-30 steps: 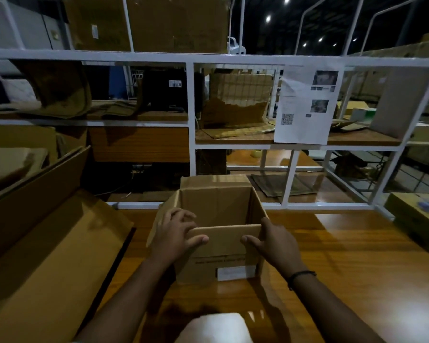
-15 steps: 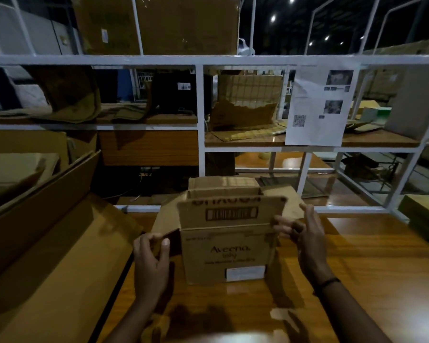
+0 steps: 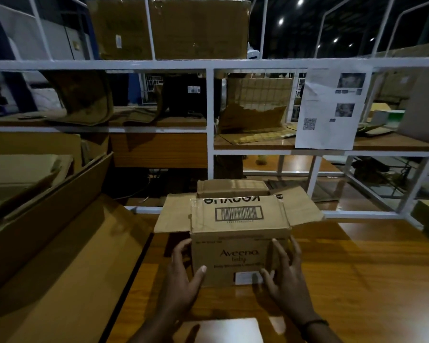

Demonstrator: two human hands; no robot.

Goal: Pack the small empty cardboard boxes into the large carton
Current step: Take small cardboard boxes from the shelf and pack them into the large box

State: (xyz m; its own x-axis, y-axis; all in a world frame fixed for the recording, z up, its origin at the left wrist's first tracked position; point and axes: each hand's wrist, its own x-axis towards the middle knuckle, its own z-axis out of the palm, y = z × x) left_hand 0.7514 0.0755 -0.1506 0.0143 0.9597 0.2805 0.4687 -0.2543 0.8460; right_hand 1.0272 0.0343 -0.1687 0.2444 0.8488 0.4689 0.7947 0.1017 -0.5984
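Where the wooden table (image 3: 357, 280) fills the lower centre of the frame, one small cardboard box (image 3: 238, 256) is stood upright, with "Aveeno baby" printed on its near face. Its near flap is folded over the opening (a barcode is shown on it), the side flaps are splayed out left and right, and the far flap is raised.

Left hand (image 3: 183, 280): placed at the box's near left corner, fingers apart, thumb laid on the printed face, other fingers set against the left wall.

Right hand (image 3: 286, 280): placed at the near right corner, fingers spread and fairly straight, tips laid on the printed face; a dark band is worn at the wrist.

Large carton (image 3: 60, 243): found at the left of the frame, beside the table edge, opened with its flaps extended.

White rack (image 3: 209, 120): set behind the table, across the upper half.

Printed sheet (image 3: 332, 107): hung on the rack, upper right, a QR code included.

Brown carton (image 3: 169, 28): kept on top of the rack, upper centre.
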